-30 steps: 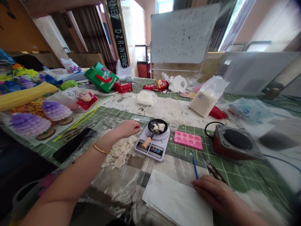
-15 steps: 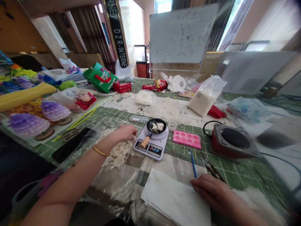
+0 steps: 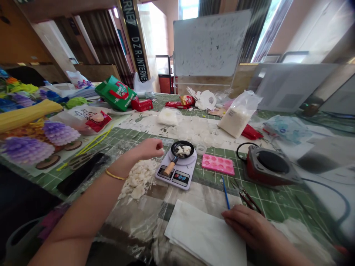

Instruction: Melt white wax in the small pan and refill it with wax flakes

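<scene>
My left hand is raised just left of a small black frying pan, fingers curled into a pinch; whatever they hold is too small to make out. White chunks lie in the pan, which stands on a white kitchen scale with its wooden handle toward me. Below my left wrist, a heap of off-white flakes is spread on clear plastic. My right hand lies flat, fingers together, on the right edge of a stack of white paper sheets. The tip of a blue stick is by its fingertips.
A pink mold lies right of the scale, with a small electric hot plate beyond. Dark-handled tools are beside my right hand. Behind are clear cups and a bag of white granules. Purple paper flowers stand left.
My left hand has risen from the edge of the flakes to beside the pan. My right hand stays on the paper. The view has shifted slightly.
</scene>
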Demonstrator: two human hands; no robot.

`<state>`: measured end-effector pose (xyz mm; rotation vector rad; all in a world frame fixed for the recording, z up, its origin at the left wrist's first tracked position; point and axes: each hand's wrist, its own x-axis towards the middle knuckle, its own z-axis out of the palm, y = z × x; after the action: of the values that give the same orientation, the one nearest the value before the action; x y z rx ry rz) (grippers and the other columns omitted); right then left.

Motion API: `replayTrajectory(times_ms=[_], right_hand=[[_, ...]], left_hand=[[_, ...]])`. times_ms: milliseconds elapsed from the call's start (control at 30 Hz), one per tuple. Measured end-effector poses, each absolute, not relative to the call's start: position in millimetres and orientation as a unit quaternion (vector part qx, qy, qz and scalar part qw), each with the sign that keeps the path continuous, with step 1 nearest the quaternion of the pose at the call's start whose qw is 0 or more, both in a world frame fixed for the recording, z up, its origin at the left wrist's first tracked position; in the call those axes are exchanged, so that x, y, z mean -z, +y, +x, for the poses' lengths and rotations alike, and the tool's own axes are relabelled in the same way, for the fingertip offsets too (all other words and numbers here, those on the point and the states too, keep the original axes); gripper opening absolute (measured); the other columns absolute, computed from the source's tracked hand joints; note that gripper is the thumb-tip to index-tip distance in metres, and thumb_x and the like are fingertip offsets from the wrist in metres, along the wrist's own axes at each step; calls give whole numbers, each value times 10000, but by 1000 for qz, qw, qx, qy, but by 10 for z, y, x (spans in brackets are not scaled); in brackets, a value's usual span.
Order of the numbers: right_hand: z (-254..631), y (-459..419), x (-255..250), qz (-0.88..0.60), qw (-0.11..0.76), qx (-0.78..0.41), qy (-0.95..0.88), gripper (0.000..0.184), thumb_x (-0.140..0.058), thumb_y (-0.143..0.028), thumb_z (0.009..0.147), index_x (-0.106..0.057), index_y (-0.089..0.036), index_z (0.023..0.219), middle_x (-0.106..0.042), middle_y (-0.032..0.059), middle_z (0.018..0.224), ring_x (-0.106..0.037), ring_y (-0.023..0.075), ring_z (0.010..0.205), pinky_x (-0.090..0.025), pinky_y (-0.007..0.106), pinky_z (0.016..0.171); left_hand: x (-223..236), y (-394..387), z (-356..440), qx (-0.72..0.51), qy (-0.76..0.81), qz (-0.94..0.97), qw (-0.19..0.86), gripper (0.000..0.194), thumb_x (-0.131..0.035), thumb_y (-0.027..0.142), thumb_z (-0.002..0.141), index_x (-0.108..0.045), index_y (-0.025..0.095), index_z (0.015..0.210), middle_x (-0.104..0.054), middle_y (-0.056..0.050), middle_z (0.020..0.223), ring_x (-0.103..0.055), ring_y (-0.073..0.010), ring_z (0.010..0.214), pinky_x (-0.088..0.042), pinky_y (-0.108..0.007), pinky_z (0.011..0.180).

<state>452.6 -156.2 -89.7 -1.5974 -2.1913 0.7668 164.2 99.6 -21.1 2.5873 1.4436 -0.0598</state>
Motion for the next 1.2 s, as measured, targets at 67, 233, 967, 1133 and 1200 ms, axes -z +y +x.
replayTrajectory(times_ms=[67, 233, 967, 1133, 1200], right_hand=[[4524, -1560, 883, -559, 155, -268, -769, 290, -364, -329, 911, -615, -247, 1030, -623, 54, 928, -585, 144, 849, -473, 257, 759], [4561, -1545, 864, -566, 164, -256, -766, 301, -358, -326, 914, -621, -228, 1020, -628, 56, 904, -583, 139, 837, -466, 247, 748], [4512, -1589, 808, -560, 171, -239, -775, 298, -352, -319, 915, -619, -227, 1010, -611, 44, 875, -555, 134, 828, -436, 245, 739], [4525, -1600, 829, -551, 175, -228, -784, 298, -351, -310, 915, -614, -219, 1023, -616, 45, 861, -555, 140, 824, -440, 258, 737], [4526, -1597, 854, -554, 181, -229, -780, 294, -359, -304, 913, -607, -222, 1048, -619, 48, 884, -560, 140, 839, -447, 260, 752]], left_hand=[[117, 980, 1785, -48, 480, 870, 104, 305, -503, 400, 715, -607, 185, 905, -650, -24, 857, -574, -162, 761, -404, -237, 645], [132, 840, 1984, -63, 541, 835, 80, 434, -482, 562, 729, -593, 174, 887, -649, -63, 857, -572, -197, 760, -375, -264, 597], [445, 446, 1762, -85, 552, 798, 226, 335, -370, 464, 781, -454, 185, 615, -491, 2, 588, -452, -152, 571, -257, -245, 508], [419, 455, 1610, -116, 535, 772, 324, 408, -386, 563, 772, -490, 178, 683, -450, 28, 575, -399, -126, 534, -260, -230, 486], [393, 457, 1558, -117, 531, 771, 331, 414, -397, 574, 768, -477, 180, 671, -436, 35, 567, -385, -119, 525, -258, -225, 481]])
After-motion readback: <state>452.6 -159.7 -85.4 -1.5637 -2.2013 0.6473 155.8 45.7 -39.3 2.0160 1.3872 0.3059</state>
